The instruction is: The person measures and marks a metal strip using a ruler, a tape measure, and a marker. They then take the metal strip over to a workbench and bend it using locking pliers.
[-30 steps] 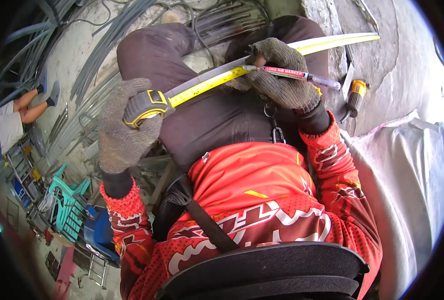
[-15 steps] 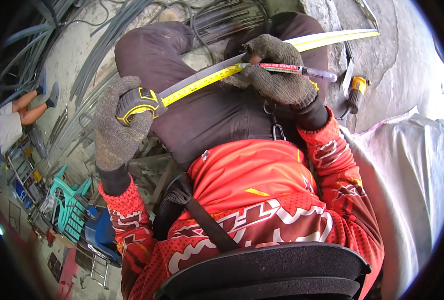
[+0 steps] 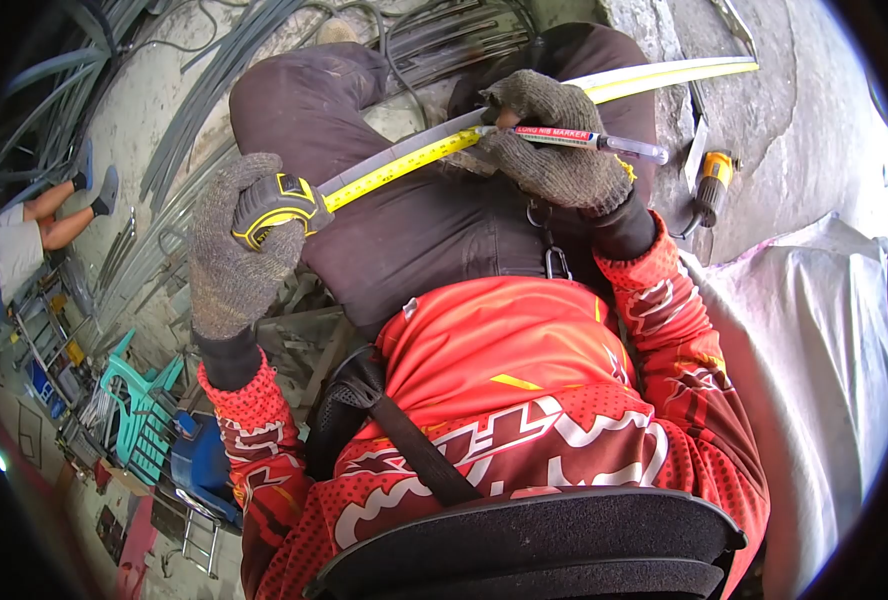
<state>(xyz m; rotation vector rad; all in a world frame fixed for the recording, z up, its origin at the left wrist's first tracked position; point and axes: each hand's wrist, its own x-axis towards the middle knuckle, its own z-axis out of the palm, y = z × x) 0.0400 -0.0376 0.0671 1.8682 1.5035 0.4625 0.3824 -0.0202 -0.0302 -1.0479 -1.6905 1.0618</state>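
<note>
My left hand (image 3: 234,250), in a grey knit glove, is closed round a black-and-yellow tape measure (image 3: 282,208). Its yellow blade (image 3: 404,165) runs out to the right across my thighs, along a long grey metal strip (image 3: 369,163). My right hand (image 3: 554,150), gloved the same way, grips a marker (image 3: 564,136) with a red-and-white label. The marker's tip points left at the blade and strip, near my fingers; whether it touches them I cannot tell. Beyond my right hand, strip and blade extend to the upper right.
A yellow-and-black power tool (image 3: 714,188) lies on the concrete at the right, beside a silvery sheet (image 3: 794,330). Dark metal bars (image 3: 214,90) lie at the upper left. A teal plastic chair (image 3: 139,410) stands at the lower left. Another person's legs (image 3: 59,215) show at the far left.
The marker has shifted very slightly to the left with my right hand. My left hand and the tape measure hold their place.
</note>
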